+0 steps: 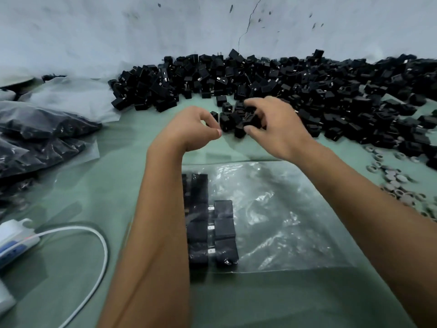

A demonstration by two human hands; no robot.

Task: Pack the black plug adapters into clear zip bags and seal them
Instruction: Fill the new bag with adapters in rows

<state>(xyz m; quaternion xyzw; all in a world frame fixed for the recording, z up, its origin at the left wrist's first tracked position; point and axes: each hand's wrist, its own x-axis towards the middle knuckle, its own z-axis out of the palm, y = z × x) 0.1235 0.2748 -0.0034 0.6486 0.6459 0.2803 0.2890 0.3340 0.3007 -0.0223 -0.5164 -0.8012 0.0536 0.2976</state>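
The clear bag [272,216] lies flat on the green surface [71,197] between the forearms, only partly filled: two short rows of adapters [210,223] sit along its left side, and the rest of it is bare plastic. It looks unsealed, though the zip edge is hard to make out. Much remains, judging by the big heap [283,76] of loose adapters against the wall.

Both hands are out at the heap's near edge. The right hand [274,129] has its fingers curled round a small cluster of adapters. The left hand [196,129] is curled with thumb and forefinger closed on one adapter (partly hidden by the fingers).

Filled bags [40,136] are stacked at the left. A white power strip [14,242] and its cable [94,252] lie near left, and grey rings [399,185] are scattered at the right, all apart from the bag.
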